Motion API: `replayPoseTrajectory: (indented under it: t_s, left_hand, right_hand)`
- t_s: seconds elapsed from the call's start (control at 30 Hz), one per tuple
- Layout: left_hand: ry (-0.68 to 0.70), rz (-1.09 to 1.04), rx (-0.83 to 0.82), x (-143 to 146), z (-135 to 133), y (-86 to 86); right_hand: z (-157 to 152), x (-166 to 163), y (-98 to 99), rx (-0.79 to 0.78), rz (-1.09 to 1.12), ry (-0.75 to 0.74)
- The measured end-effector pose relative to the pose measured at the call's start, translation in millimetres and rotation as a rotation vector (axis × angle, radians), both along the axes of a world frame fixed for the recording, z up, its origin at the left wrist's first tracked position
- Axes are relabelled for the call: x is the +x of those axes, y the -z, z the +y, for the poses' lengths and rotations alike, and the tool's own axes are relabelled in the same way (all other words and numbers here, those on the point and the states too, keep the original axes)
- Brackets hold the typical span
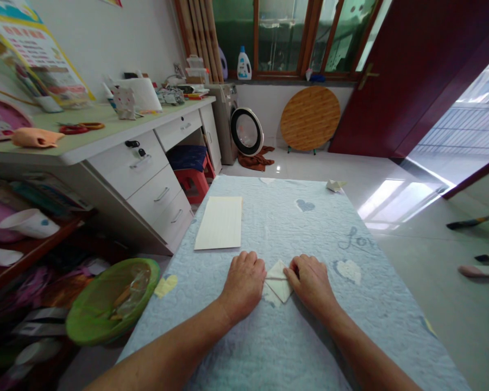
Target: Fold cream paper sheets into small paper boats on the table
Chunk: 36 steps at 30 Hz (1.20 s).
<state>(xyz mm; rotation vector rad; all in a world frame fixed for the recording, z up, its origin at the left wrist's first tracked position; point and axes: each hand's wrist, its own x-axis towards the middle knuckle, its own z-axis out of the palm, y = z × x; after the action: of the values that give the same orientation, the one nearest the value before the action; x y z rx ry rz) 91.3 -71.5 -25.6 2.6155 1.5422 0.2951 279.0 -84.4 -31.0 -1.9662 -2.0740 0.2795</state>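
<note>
Origami (279, 281), left hand (243, 284), right hand (311, 285), lined paper (219, 222)

Left forearm (167, 345) and right forearm (370, 358) extend forward, converging. Left hand (242, 283) and right hand (312, 285) observed palm-down, knuckles raised, fingers curled inward; fingertips face each other, just apart. Wrists held low.

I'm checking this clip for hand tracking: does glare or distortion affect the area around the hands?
In the head view, the left hand, right hand and folded paper show no glare and look fairly sharp; strong glare sits away from them on the glossy floor, and wide-angle distortion mainly stretches the desk near the frame's edge.
</note>
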Motion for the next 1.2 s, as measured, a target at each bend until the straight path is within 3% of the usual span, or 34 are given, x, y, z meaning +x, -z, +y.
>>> replayPoseTrajectory:
  t_s: [0.17, 0.33, 0.4, 0.83, 1.2]
  left_hand:
    - [0.031, -0.067, 0.033, 0.5, -6.0, -9.4]
    - [0.395, -0.154, 0.100, 10.9, -21.0, -5.4]
    - [0.455, -0.127, 0.132, 14.8, -25.8, -0.1]
    - [0.454, 0.016, 0.137, 17.5, -34.6, 5.9]
    - [0.448, 0.015, 0.087, 15.5, -34.6, 4.3]
  right_hand:
    - [0.4, -0.5, -2.2, -0.013, -0.009, 0.001]
    - [0.0, -1.1, -4.8, -0.015, -0.028, -0.005]
    - [-0.1, -0.9, -5.7, -0.020, -0.031, -0.007]
    - [-1.0, 18.6, -9.1, -0.101, 0.044, -0.080]
    - [-3.5, 24.6, -12.4, -0.083, -0.023, -0.014]
